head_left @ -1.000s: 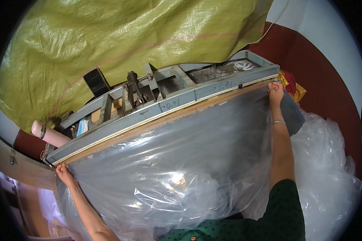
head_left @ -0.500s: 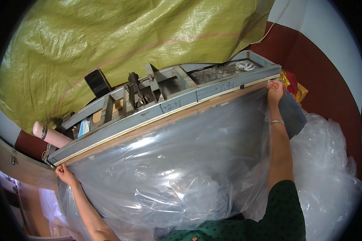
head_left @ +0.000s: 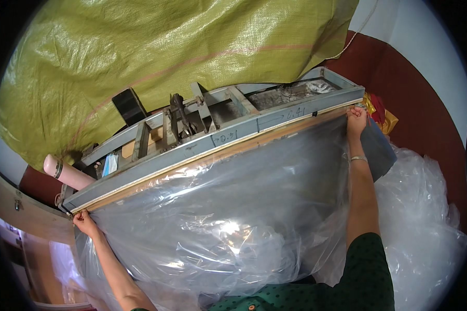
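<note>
A clear plastic sheet stretches between my two hands along the front of a grey metal frame. At the frame's left end, my left hand is closed in a pinch on one corner of the sheet. My right hand grips the other corner near the frame's right end, fingers curled closed. Between them, the sheet's far edge lies along a wooden strip below the metal bar. Loose folds of the sheet gather toward my body.
A pink bottle leans at the frame's left end, and a black phone stands behind it. Yellow woven sheeting hangs at the back. Crumpled clear plastic is heaped on the right, near a red and gold bag.
Both hands keep their grip on the sheet's corners and have hardly moved. Reflections on the sheet have changed along its far edge, and the view has shifted slightly.
</note>
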Demonstrator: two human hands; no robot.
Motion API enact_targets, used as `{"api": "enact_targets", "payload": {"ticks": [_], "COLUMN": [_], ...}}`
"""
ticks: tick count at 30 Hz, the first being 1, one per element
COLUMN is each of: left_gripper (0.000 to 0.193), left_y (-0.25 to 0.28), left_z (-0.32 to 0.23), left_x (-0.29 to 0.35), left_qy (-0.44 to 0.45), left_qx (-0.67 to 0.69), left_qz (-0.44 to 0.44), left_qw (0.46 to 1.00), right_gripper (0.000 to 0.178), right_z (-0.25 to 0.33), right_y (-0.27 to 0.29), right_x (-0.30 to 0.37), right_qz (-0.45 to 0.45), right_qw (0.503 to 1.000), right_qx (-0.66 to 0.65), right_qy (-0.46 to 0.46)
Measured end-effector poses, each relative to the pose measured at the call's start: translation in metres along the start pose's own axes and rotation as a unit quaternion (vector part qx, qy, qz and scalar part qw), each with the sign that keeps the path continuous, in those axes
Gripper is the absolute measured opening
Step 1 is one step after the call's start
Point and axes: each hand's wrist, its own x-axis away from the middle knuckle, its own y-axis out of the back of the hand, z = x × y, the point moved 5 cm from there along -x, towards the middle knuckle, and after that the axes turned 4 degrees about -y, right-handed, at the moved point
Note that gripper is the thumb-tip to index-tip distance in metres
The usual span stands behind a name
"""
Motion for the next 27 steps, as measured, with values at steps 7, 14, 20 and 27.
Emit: {"api": "enact_targets", "payload": {"ticks": [7,14,20,27], "left_gripper": [0.017,0.021,0.020,0.017], "left_y": [0.009,0.030,0.036,0.060], "left_z": [0.033,0.018,-0.021,-0.093], "left_x": [-0.010,-0.010,0.013,0.045], "left_qy": [0.068,-0.012,-0.135,-0.171], "left_qx": [0.052,0.024,-0.265,-0.216], "left_qz": [0.015,-0.033,0.294,0.264], "left_qw": [0.996,0.999,0.908,0.924], "right_gripper": [0.020,0.019,0.025,0.036], "right_z": [-0.005,0.003,-0.001,0.051], "right_y": [0.010,0.006,0.013,0.033], "right_x": [-0.007,0.000,-0.008,-0.012], "right_qz": [-0.023,-0.043,0.066,0.242], "right_qw": [0.999,0.997,0.984,0.957], "right_qx": [-0.013,0.020,0.142,0.158], "right_qy": [-0.024,-0.060,-0.085,0.033]}}
